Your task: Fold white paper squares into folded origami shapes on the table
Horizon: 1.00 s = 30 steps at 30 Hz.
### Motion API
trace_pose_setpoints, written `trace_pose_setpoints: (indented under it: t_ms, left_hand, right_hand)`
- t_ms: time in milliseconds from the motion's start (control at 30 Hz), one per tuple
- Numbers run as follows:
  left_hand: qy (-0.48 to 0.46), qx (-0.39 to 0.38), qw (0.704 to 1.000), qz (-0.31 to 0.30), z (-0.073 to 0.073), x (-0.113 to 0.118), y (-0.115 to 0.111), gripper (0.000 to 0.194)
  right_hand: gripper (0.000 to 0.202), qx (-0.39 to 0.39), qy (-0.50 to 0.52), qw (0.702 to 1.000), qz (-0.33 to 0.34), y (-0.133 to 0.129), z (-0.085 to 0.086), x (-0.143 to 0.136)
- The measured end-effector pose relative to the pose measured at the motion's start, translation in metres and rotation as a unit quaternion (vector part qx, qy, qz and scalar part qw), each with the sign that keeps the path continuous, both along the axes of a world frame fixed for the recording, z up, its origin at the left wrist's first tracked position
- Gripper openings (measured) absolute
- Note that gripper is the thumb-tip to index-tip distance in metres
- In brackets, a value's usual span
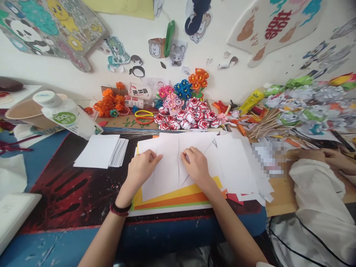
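Wall-side worktable (pixel 158 231), white sheet (pixel 168 165) near its middle

Wall (pixel 111 22) behind carries paper cut-outs; paper flowers (pixel 191 115) crowd the table's far edge. White sheet lies over yellow paper (pixel 180 192) and orange paper (pixel 172 202), between the left hand (pixel 144 165) and the right hand (pixel 196 163). Long axis seems to run from near edge to far edge, crossing the line between the hands. Neither hand plainly nearer: left thumb tip over the sheet's left part, right fingertips just beside a straight line, edge or fold, cannot tell. Both hands narrow, fingers curled, thumbs close in; whether either pinches paper, cannot tell. White stack (pixel 96 151) sits left, well apart; loose white sheets (pixel 236 163) spread toward the table's right edge.
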<state>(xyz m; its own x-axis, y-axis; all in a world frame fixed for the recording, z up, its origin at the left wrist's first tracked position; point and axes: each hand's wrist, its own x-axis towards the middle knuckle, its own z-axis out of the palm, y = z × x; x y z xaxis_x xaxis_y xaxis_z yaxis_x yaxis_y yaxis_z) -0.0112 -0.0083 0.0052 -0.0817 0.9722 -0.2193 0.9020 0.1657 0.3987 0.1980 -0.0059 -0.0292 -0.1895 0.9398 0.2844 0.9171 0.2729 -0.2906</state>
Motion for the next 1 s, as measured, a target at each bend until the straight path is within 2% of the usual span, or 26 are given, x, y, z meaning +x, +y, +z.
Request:
trace_pose_setpoints:
  t_ms: [133,400,1000]
  left_hand:
    - [-0.017,-0.002,1.000,0.017,-0.003,0.004,0.012,0.037]
    - [-0.034,0.024,0.998,0.037,-0.015,0.001,0.011,0.032]
    - [-0.047,0.044,0.996,0.054,-0.018,0.003,0.013,0.030]
  right_hand:
    - [0.019,-0.009,-0.014,1.000,0.018,0.008,-0.006,-0.004]
    - [0.016,-0.006,-0.069,0.997,0.013,0.010,-0.010,-0.005]
    - [0.013,0.016,-0.108,0.994,0.017,0.012,-0.013,-0.005]
